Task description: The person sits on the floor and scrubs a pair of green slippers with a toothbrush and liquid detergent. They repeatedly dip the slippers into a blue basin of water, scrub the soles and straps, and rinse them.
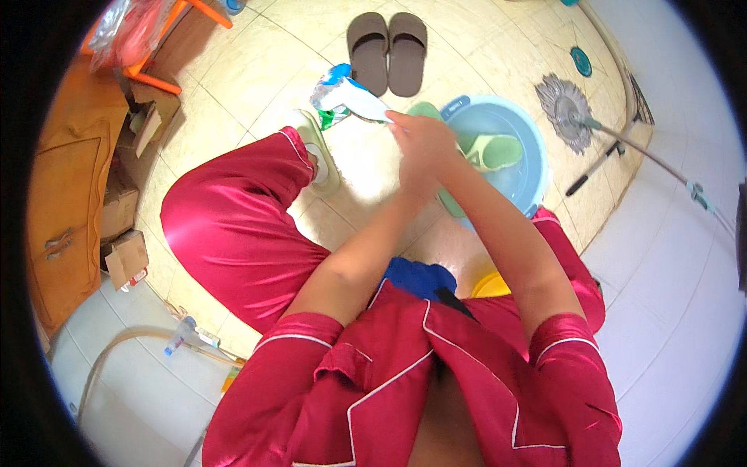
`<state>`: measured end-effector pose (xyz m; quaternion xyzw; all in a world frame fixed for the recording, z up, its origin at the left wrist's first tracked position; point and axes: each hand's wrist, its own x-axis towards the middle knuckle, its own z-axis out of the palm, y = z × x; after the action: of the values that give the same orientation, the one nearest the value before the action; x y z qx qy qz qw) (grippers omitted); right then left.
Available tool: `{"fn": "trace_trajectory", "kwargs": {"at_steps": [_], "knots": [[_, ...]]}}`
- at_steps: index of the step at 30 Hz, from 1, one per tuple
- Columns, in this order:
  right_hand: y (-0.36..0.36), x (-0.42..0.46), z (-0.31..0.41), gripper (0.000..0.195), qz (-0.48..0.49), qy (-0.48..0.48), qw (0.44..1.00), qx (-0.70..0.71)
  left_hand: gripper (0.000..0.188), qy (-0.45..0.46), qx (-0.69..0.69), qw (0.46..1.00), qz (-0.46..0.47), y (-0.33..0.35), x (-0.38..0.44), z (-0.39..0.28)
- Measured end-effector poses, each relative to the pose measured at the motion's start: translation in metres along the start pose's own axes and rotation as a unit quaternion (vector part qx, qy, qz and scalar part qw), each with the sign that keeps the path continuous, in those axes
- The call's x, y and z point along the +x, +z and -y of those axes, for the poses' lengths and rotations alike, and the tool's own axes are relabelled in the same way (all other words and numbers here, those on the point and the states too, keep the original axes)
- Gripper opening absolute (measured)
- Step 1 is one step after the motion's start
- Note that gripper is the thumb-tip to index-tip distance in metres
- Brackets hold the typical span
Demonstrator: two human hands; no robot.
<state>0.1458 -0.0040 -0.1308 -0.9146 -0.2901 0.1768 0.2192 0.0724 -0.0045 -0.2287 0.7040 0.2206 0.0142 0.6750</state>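
Observation:
My right hand (pixel 433 133) reaches forward, its fingertips pinching the narrow end of a flat white piece (pixel 366 100). That piece overlaps a crumpled blue, white and green plastic packet (pixel 332 93) above the floor; I cannot tell whether they are joined. Crossed against the right hand and largely hidden by it is my left hand (pixel 415 178), its fingers not distinguishable. Behind both hands, parts of a green slipper (pixel 425 110) show. Right of it stands a light blue basin (pixel 540 140) of water, with another green slipper (pixel 499 153) inside.
Brown slippers (pixel 388 55) lie ahead on the tiles. At right are a grey mop (pixel 561 114), a green floor drain cover (pixel 580 61) and a black-gripped pole (pixel 578 185). A wooden cabinet (pixel 70 216) and cardboard boxes (pixel 125 257) stand left. A yellow container (pixel 491 285) sits between my legs.

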Motion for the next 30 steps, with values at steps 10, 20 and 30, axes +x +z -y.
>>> {"fn": "trace_trajectory", "kwargs": {"at_steps": [10, 20, 30], "knots": [[0.113, 0.126, 0.011, 0.020, 0.075, -0.021, 0.989, -0.128, 0.037, 0.056, 0.079, 0.995, -0.038, -0.001, 0.005, 0.007], [0.113, 0.181, 0.002, 0.030, 0.224, -0.085, 0.955, -0.173, 0.034, 0.101, 0.195, 0.972, -0.082, 0.008, 0.014, 0.012], [0.108, 0.150, 0.009, 0.030, 0.201, -0.075, 0.952, -0.216, 0.031, 0.143, 0.188, 0.964, -0.121, 0.015, 0.025, 0.016]]}}
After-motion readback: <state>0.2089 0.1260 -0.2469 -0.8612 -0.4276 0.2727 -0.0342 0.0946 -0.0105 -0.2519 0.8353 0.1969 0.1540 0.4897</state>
